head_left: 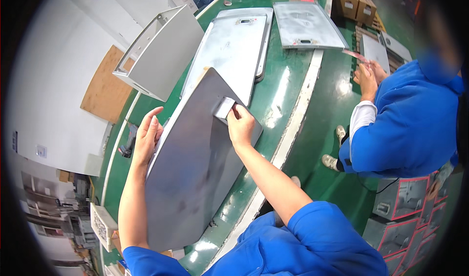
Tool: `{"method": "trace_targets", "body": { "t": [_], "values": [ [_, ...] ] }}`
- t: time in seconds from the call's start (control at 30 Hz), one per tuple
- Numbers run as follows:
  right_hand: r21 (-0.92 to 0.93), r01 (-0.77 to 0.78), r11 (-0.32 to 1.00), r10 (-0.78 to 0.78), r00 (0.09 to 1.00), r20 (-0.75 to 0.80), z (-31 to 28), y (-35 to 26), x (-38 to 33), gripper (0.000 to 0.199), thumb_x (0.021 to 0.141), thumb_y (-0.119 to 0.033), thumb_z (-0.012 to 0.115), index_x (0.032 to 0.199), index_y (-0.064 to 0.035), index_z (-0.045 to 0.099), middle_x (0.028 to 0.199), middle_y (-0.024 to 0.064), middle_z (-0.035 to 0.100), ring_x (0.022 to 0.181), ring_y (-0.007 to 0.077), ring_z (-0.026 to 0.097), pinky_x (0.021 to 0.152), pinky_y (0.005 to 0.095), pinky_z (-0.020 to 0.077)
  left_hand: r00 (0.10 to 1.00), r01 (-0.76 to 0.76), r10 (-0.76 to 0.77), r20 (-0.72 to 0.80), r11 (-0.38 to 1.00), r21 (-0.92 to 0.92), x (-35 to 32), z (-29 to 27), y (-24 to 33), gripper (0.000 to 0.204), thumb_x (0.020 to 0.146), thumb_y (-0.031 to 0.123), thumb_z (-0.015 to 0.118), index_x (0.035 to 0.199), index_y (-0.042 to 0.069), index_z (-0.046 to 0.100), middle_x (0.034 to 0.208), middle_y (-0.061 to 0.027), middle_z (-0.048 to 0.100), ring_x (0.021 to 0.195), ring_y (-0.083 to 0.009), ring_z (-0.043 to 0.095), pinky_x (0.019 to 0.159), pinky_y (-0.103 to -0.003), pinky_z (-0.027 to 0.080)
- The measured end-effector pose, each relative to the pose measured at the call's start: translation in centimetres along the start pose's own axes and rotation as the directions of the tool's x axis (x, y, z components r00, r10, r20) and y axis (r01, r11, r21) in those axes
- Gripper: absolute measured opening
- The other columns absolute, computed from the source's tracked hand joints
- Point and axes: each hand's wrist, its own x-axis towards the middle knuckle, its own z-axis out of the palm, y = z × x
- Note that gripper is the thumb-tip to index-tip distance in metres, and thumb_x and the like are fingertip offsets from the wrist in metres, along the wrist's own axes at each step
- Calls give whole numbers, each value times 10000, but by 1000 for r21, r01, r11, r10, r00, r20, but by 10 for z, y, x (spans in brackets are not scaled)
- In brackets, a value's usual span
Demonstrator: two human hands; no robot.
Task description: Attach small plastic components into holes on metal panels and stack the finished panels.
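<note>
A large grey metal panel point(188, 178) stands tilted in front of me, one corner pointing away. My right hand point(240, 125) pinches the edge of a small silvery rectangular piece point(224, 108) against the panel's face, near its far right side. Whether that piece is loose or part of the panel, I cannot tell. At the panel's left edge is my left hand point(148, 135), fingers stretched and slightly apart, the palm side facing the edge. Nothing shows in its fingers.
Beyond lie stacked pale panels point(227, 48) and another panel point(308, 24) on the green table. A grey open-ended metal casing point(163, 51) stands at left, near a cordless power tool point(128, 141). At right, a co-worker in blue point(400, 124) holds a thin reddish strip point(355, 56).
</note>
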Motion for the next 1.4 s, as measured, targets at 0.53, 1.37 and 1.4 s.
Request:
{"method": "trace_targets", "body": {
  "t": [0.53,1.37,1.4],
  "values": [
    [-216,203,955,-199,979,40,-4,1,6,87,721,-85,583,719,-3,556,604,139,543,531,229,546,514,315,417,998,-33,36,58,998,-47,2,-2,-6,367,890,285,416,1161,37,423,578,72,308,523,-20,276,468,-176,218],
    [316,920,230,-421,-198,885,17,-129,7,389,670,-308,647,969,-81,548,893,71,527,840,250,493,760,354,385,950,-130,179,-256,972,197,-13,14,13,244,884,188,407,1072,61,495,687,-50,479,622,-129,435,605,-264,394],
    [323,916,236,-397,-212,893,20,-127,7,375,670,-303,648,961,-87,550,874,66,524,824,248,492,755,351,383,941,-140,205,-268,960,243,-16,11,12,248,888,196,403,1071,58,498,675,-29,448,618,-107,404,604,-248,386]
  ]
}}
